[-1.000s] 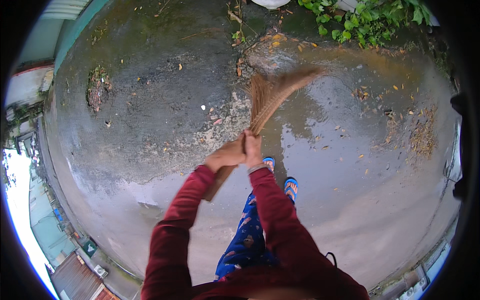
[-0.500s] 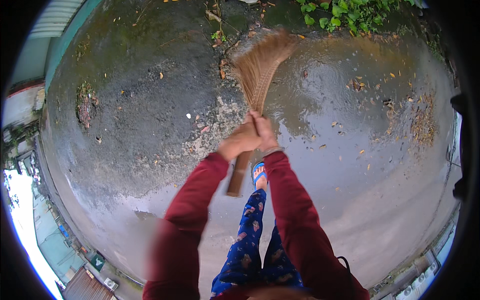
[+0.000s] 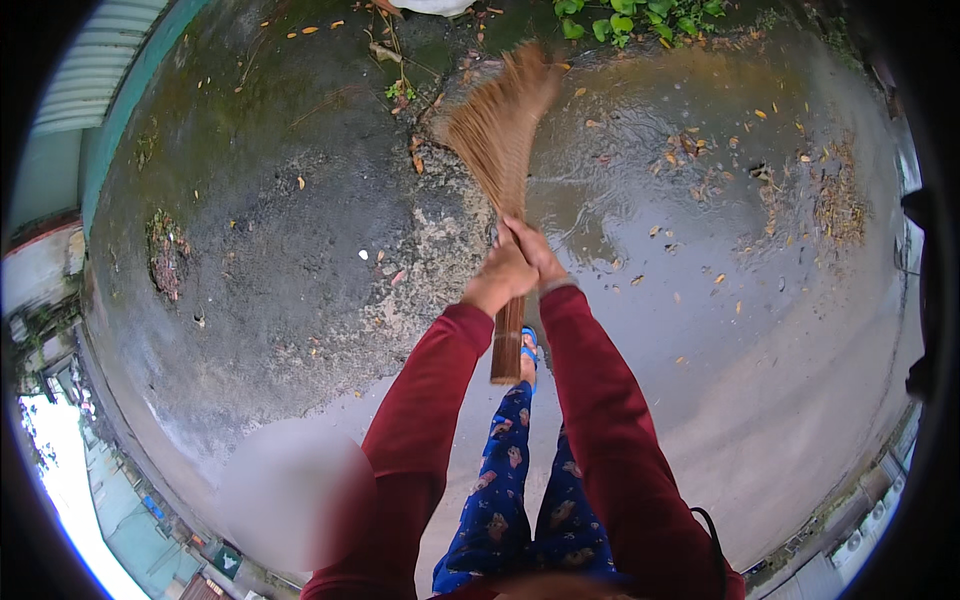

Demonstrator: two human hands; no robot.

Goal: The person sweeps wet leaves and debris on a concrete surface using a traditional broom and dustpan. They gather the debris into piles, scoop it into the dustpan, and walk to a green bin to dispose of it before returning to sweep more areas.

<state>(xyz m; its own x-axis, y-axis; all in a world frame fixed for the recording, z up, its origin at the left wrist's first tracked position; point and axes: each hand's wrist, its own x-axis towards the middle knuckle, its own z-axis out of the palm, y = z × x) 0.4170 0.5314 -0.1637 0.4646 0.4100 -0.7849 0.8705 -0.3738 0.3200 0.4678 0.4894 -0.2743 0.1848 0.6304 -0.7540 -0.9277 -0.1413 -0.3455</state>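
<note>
A brown straw broom (image 3: 498, 135) stretches away from me, its bristles fanned out and slightly blurred over the wet ground. My left hand (image 3: 506, 272) is wrapped round its thick stem, the fingers closed. Just beyond and to the right, my right hand (image 3: 536, 250) grips the same stem near where the bristles begin to spread. The butt end of the broom points back toward me, above my blue sandal (image 3: 529, 350). Whether the bristle tips touch the ground is hard to tell.
A shallow puddle (image 3: 625, 235) covers the right side, with scattered yellow leaves and a leaf pile (image 3: 840, 200). Dark, mossy concrete (image 3: 290, 230) lies left, with a small debris heap (image 3: 167, 253). Green plants (image 3: 640, 18) and a white object (image 3: 435, 5) are at the far edge.
The bristles have moved a little left and away from me, while the butt end has swung right. Both hands keep their grip. More of the white object shows at the far edge.
</note>
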